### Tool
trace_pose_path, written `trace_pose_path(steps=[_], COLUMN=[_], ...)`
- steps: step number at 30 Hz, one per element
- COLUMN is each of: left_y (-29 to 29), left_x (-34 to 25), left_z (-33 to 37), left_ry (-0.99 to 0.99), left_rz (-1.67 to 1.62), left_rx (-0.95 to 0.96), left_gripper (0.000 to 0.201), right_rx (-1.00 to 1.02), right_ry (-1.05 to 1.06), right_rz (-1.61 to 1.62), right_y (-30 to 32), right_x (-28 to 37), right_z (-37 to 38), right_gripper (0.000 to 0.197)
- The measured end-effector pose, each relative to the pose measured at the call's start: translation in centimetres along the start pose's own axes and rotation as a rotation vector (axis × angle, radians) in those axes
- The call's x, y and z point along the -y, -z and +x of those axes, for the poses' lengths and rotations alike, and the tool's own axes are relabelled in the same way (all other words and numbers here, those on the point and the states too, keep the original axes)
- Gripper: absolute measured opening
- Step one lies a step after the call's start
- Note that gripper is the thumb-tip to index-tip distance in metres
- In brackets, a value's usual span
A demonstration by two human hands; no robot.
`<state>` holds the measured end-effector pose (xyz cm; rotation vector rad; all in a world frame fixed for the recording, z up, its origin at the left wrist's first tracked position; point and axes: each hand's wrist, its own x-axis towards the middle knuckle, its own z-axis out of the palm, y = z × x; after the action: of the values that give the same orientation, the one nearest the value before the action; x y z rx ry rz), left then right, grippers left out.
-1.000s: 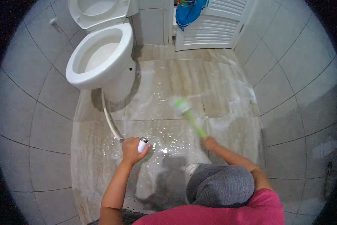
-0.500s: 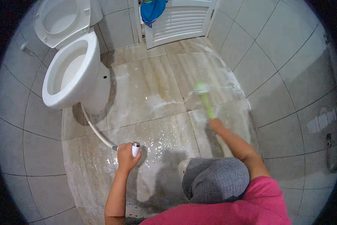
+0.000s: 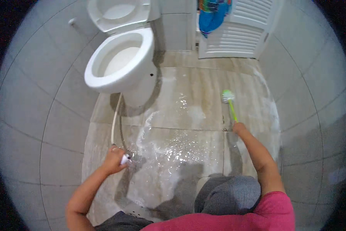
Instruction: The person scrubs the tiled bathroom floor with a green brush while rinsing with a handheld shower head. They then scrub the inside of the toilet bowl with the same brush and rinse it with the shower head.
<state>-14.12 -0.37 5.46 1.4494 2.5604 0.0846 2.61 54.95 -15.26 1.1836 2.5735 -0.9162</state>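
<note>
My left hand [image 3: 112, 161] is closed around a white bidet sprayer [image 3: 125, 159], whose head points to the right, low over the floor. Its pale hose [image 3: 114, 122] runs up to behind the toilet base. Farther right, my right hand [image 3: 240, 128] grips the thin green handle of a toilet brush [image 3: 227, 97]. The brush's round head, green and white, is down at the floor tiles. Wet, foamy beige tiles [image 3: 196, 121] lie between the two hands, with glistening water and suds in the middle.
A white toilet [image 3: 142, 82] with its lid raised stands at the back left. Behind is a white louvred door [image 3: 232, 42] with a blue cloth [image 3: 211, 21] hanging by it. Grey tiled walls [image 3: 308, 111] close in both sides. My bent knee in grey fabric [image 3: 228, 194] is in front.
The view has swung left, so toilet and door appear farther right. My left hand has shifted left and turned the sprayer rightward. The brush stays in my right hand, its head now less blurred.
</note>
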Motion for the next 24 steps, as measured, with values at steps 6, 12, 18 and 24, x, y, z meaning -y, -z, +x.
trace_pose_path(steps=[6, 12, 18, 24], left_y=[4.7, 3.8, -2.4, -3.3], left_x=[2.3, 2.7, 4.5, 9.4], left_z=[-7.4, -13.5, -14.4, -15.1], left_ry=[0.164, 0.203, 0.207, 0.241], left_rz=[0.089, -0.021, -0.118, -0.226], left_rx=[-0.072, -0.253, -0.348, -0.458], left_gripper=[0.037, 0.04, 0.038, 0.038], right_rx=[0.372, 0.1, 0.052, 0.446], right_ry=[0.534, 0.413, 0.693, 0.532], right_rz=[-0.591, -0.641, -0.609, -0.381], right_y=[-5.1, -4.1, -13.9, -25.3], right_x=[13.8, 17.4, 20.3, 30.2], right_z=[-9.3, -3.0, -1.5, -22.5], right_gripper=[0.052, 0.043, 0.044, 0.051])
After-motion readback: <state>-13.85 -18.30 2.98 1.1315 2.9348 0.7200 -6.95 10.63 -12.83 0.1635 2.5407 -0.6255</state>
